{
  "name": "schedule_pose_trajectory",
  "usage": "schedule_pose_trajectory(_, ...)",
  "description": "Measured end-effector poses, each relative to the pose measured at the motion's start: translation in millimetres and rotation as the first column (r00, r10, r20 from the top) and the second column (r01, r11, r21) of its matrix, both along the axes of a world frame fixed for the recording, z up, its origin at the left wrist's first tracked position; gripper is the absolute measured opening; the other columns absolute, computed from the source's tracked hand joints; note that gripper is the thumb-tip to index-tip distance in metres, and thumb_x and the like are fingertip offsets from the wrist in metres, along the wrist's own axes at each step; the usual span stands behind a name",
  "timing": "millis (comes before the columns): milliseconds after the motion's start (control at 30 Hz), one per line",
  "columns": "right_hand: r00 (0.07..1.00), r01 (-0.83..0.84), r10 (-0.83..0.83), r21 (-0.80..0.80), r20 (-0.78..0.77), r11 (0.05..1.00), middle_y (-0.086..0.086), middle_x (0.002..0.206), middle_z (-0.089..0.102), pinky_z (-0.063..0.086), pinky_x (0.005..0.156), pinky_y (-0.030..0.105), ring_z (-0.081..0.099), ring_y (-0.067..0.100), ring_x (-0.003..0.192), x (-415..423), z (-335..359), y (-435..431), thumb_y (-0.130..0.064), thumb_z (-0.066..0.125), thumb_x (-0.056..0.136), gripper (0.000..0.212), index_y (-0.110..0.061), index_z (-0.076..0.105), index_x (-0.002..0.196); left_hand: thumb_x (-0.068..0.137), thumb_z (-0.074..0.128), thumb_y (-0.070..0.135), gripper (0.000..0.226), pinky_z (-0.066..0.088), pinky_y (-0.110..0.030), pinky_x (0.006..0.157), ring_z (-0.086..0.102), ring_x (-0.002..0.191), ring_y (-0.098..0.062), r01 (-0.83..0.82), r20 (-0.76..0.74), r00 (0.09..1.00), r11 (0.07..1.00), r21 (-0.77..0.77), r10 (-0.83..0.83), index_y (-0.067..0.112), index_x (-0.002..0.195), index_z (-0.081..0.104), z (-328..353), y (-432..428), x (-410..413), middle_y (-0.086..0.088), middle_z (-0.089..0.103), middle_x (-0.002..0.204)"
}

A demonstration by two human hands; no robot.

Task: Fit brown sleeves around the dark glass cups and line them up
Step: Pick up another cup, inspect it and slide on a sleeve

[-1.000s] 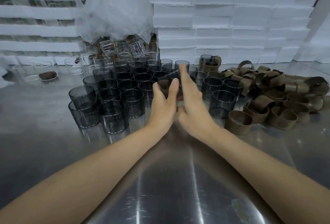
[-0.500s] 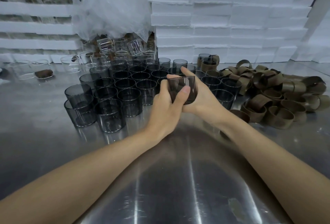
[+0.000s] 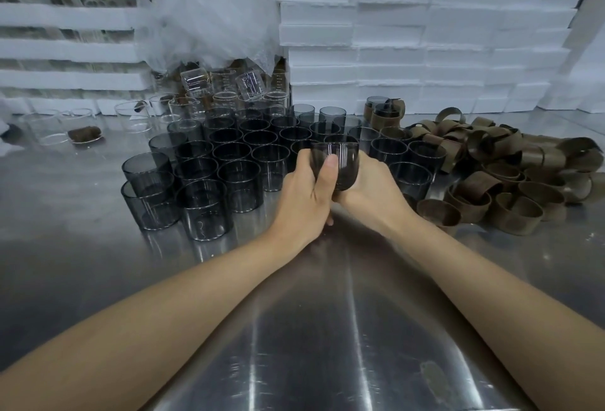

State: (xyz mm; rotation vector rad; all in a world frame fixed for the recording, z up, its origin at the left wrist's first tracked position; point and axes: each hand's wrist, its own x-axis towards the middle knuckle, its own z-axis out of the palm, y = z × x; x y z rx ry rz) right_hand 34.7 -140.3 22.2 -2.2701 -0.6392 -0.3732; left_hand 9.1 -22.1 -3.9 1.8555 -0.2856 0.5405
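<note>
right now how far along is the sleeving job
Barely started. Done: a couple of sleeved cups at the back. In hand: left hand and right hand grip one dark cup. Left: dozens of bare cups, a pile of loose sleeves.

The tabletop (image 3: 327,345) was glossy brushed metal; the cups (image 3: 203,211) smoky, shiny glass; the sleeves (image 3: 517,214) matt brown, paper-like.

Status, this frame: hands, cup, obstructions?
Left hand and right hand both grip one dark glass cup. Sleeve on it: cannot tell. Brown sleeve pile at right, nothing blocking.
</note>
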Motion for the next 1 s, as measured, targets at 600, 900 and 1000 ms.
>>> schedule_pose_trajectory(600,0.846,-0.022,0.440,0.805,-0.302,0.593,0.019,0.122,0.063,0.045,0.100,0.040,0.060,0.027,0.112,-9.9,-1.0,17.3,-0.034,0.021,0.107,0.045,-0.017,0.062,0.117,0.087,0.034,0.064,0.053,0.040,-0.030,0.049,0.053,0.050,-0.017,-0.048,-0.074,0.997,0.953,-0.298,0.027,0.015,0.096,0.051,-2.9,8.4,24.7,-0.001,0.059,0.070)
schedule_pose_trajectory(900,0.769,0.014,0.522,0.826,-0.370,0.564,0.013,0.086,0.063,0.040,0.056,0.039,0.053,0.027,0.065,-11.6,4.3,10.4,-0.050,0.022,0.103,0.056,-0.003,0.051,0.116,0.090,0.027,0.065,0.075,0.048,-0.038,0.059,0.059,0.064,-0.033,0.131,-0.121,0.980,0.973,-0.192,-0.156,-0.001,0.111,0.055,-1.4,6.2,19.0,-0.030,0.062,0.082)
schedule_pose_trajectory(1000,0.779,-0.150,0.564,0.791,-0.275,0.593,0.013,0.089,0.057,0.037,0.060,0.037,0.052,0.017,0.064,-5.5,-2.3,9.6,-0.018,0.051,0.081,0.054,-0.003,0.041,0.132,0.104,0.019,0.049,0.062,0.044,-0.031,0.053,0.056,0.054,-0.022,0.126,-0.168,0.962,0.899,-0.420,-0.214,0.004,0.099,0.061,5.2,7.0,21.2,-0.014,0.064,0.068)
